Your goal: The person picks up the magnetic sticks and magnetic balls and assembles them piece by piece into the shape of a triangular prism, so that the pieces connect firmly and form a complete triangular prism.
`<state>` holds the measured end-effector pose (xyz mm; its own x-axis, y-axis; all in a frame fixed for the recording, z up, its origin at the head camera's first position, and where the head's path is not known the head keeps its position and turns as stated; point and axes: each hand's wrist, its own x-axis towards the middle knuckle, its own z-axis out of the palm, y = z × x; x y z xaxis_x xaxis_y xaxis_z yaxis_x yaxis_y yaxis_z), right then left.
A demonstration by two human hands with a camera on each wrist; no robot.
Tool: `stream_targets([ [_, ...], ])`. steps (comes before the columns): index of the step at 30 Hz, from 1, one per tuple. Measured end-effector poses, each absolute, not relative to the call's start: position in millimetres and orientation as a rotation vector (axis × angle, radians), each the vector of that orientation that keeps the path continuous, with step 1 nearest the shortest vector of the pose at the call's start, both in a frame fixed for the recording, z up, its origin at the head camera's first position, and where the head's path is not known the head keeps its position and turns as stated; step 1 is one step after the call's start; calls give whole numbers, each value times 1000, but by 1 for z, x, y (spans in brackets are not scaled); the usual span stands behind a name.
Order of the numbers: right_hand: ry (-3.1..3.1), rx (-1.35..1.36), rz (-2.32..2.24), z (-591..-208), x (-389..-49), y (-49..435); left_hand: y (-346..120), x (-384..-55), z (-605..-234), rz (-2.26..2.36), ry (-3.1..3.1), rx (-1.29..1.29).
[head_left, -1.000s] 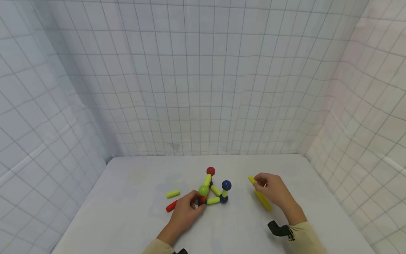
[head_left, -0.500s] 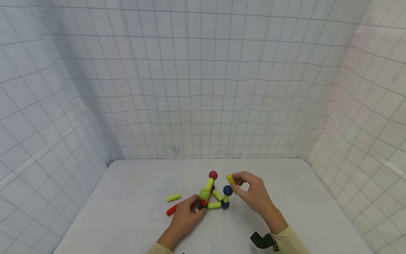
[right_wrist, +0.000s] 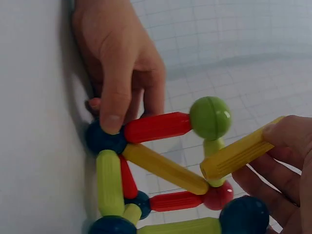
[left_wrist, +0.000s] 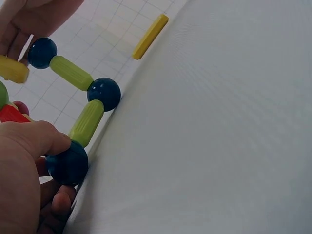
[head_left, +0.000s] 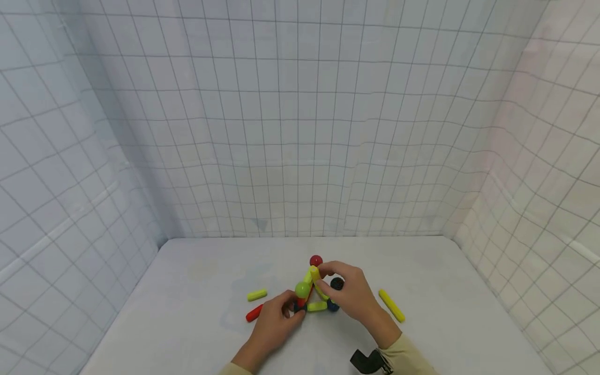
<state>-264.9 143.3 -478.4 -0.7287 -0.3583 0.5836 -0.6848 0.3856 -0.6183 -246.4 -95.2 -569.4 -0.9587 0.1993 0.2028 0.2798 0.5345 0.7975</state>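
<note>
A frame of coloured magnetic building sticks and balls stands on the table (head_left: 211, 333). My left hand (head_left: 276, 319) grips the dark blue ball (left_wrist: 68, 163) at its near left corner. From that ball a red stick (right_wrist: 158, 126) rises to a light green ball (right_wrist: 210, 117). My right hand (head_left: 349, 291) pinches a yellow stick (right_wrist: 241, 148) between thumb and fingers above the frame. In the right wrist view, the stick's free end overlaps the light green stick between the green ball and the red ball (right_wrist: 218, 196); contact is unclear. Another dark blue ball (right_wrist: 243, 217) is close to the right fingers.
A loose yellow stick (head_left: 391, 305) lies on the right side of the table. Left of the frame lie a light green stick (head_left: 257, 295) and a red stick (head_left: 254, 312), the latter partly behind the left hand. Grid-patterned cloth walls (head_left: 300, 156) surround the table.
My right hand has moved left with the yellow stick, from the right of the table to above the frame. The loose yellow stick shows again behind it. My left hand keeps its grip.
</note>
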Motion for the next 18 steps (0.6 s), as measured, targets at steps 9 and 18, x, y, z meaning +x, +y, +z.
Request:
stream_targets([
  [9, -2492, 942, 1161, -495, -268, 146, -94, -244, -568, -1434, -2662, -451],
  [18, -2669, 976, 921, -486, -273, 149, -96, -246, -568, -1421, -2663, -449],
])
